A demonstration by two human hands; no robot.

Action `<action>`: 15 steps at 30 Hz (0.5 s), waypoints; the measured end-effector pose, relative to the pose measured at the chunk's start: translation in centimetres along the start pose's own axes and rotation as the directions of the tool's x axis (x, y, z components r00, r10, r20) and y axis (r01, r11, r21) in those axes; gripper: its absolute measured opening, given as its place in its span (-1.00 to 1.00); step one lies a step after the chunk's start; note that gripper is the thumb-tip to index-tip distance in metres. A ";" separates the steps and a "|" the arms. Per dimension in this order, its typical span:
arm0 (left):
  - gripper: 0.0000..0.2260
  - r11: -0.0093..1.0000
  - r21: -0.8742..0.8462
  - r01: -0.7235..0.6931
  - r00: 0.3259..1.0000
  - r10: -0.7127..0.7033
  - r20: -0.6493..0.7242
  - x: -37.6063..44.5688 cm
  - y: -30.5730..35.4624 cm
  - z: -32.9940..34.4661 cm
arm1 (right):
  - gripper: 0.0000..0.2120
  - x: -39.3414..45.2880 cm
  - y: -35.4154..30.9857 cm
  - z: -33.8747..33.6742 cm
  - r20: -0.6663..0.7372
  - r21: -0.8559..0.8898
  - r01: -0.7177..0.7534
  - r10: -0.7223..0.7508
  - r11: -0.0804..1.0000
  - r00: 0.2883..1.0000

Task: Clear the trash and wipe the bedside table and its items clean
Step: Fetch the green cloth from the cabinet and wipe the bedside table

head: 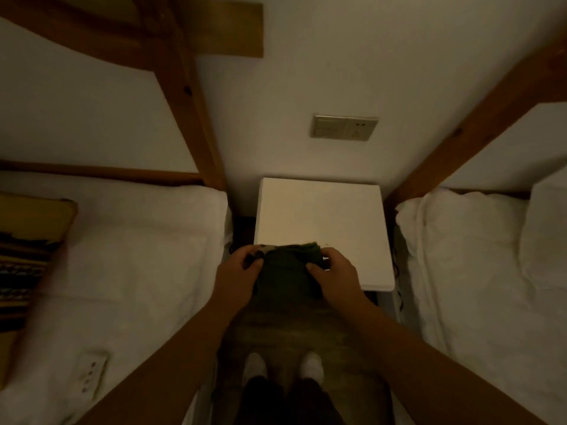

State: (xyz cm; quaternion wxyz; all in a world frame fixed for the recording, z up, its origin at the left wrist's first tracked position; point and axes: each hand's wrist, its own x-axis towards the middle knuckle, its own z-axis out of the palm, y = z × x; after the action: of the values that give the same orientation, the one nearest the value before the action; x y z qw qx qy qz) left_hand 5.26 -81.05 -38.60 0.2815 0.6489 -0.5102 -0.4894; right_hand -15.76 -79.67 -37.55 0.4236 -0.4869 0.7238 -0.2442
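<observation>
A white bedside table (322, 216) stands against the wall between two beds, its top bare. In front of its near edge I hold a dark green cloth (287, 269) with both hands. My left hand (237, 276) grips the cloth's left side and my right hand (333, 271) grips its right side. The cloth hangs down between them and covers part of the table's front edge. A small pale patch shows at the cloth's upper left corner.
A white bed (132, 256) lies to the left with a patterned cushion (27, 246) and a white remote (90, 374) on it. Another white bed (478, 265) lies to the right. A wall socket plate (343, 127) is above the table. My feet stand on the narrow floor strip (285, 329).
</observation>
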 end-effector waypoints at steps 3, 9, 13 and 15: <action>-0.77 1.000 -0.009 -0.022 1.000 0.022 -0.006 7.3 -2.7 2.0 | -0.76 7.3 2.3 2.0 0.004 0.028 -0.031 0.031 0.999 1.000; -0.74 0.999 -0.001 -0.049 0.997 0.049 -0.055 20.8 -9.5 6.6 | -0.77 20.9 7.9 7.2 -0.031 0.054 -0.023 0.024 0.998 0.999; -0.73 0.989 0.112 -0.101 0.988 0.113 -0.105 26.2 -12.4 8.8 | -0.71 26.7 10.4 9.1 -0.064 0.010 0.039 -0.038 0.999 0.997; -0.74 0.954 0.234 -0.189 0.974 0.213 -0.080 27.6 -13.9 9.5 | -0.71 28.5 11.7 9.9 -0.062 -0.071 0.093 -0.097 0.993 0.993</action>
State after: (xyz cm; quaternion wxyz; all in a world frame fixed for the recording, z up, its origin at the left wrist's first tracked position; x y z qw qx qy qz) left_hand 1.86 -101.24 -63.67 0.2810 0.6459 -0.6103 -0.3624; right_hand -17.95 -100.31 -62.34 0.3706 -0.5266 0.7213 -0.2550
